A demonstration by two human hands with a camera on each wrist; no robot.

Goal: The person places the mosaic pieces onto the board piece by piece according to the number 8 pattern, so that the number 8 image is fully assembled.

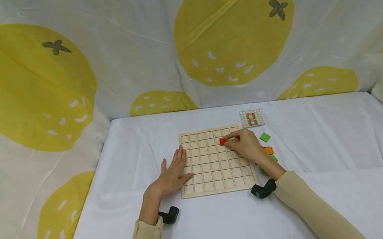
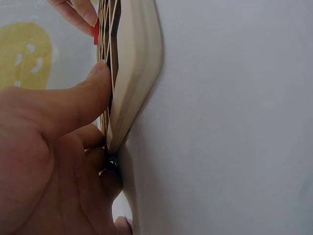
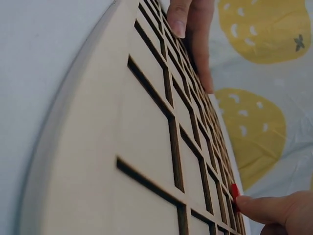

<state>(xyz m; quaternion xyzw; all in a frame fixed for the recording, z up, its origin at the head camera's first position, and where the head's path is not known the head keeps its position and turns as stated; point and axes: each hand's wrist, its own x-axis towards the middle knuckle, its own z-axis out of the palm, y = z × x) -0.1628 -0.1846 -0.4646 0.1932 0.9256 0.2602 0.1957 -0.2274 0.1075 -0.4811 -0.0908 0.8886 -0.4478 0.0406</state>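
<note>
A square wooden grid board lies on the white cloth. My left hand rests along its left edge, fingers extended and the thumb on the grid side. Over the upper right cells, my right hand pinches a small red tile between thumb and fingertips. In the right wrist view the red tile is tilted up from the grid, right at a cell. No other tile shows in the board's visible cells.
Right of the board lie a loose green tile and a small pile with an orange tile, partly hidden by the right forearm. A printed pattern card sits beyond the board's upper right corner. Lemon-patterned cloth hangs behind the table.
</note>
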